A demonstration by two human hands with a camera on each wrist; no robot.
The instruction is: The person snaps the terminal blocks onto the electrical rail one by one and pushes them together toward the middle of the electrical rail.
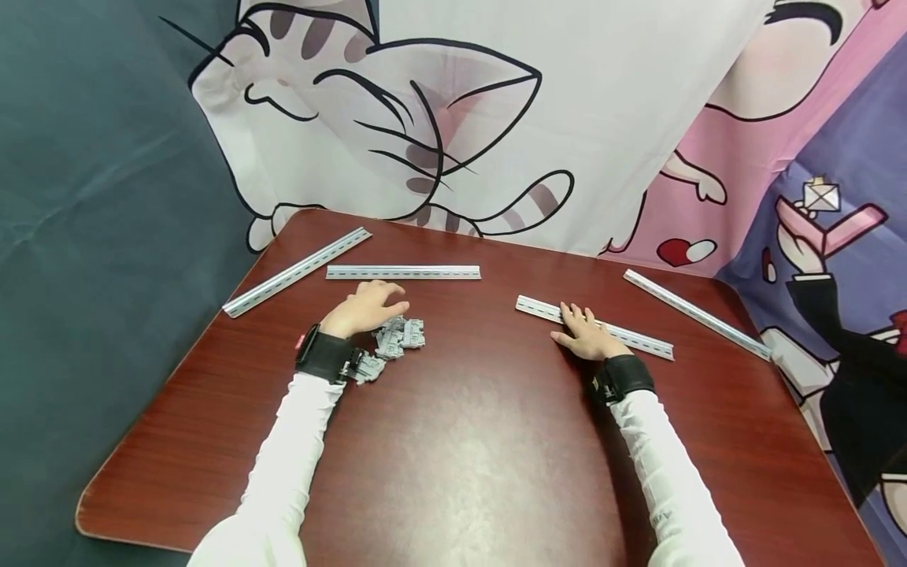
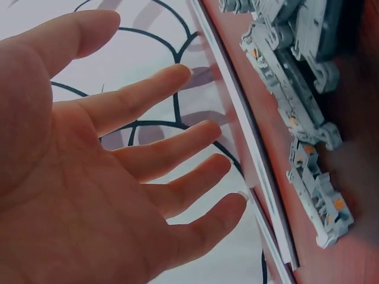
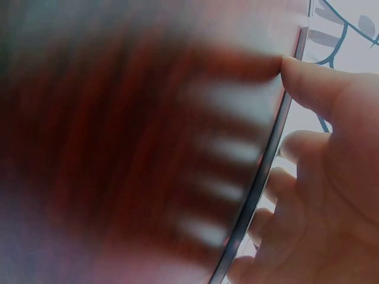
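My left hand [image 1: 364, 309] is held over a small heap of grey DIN-rail terminal blocks [image 1: 401, 337]. Its fingers are spread and hold nothing; in the left wrist view the terminal blocks [image 2: 290, 100], with small orange parts, lie beyond the fingertips. My right hand [image 1: 586, 335] rests across a slotted metal DIN rail [image 1: 638, 342] at the right of centre. In the right wrist view, the thumb tip touches down near the dark edge of the rail [image 3: 260, 171], while the other fingers reach over it, their tips partly hidden.
Another DIN rail [image 1: 404, 272] lies level behind my left hand. A slanted rail [image 1: 298, 272] is at the far left, and one more rail [image 1: 697, 315] is near the right edge of the brown table [image 1: 453, 457]. A printed cloth [image 1: 602, 102] hangs behind.
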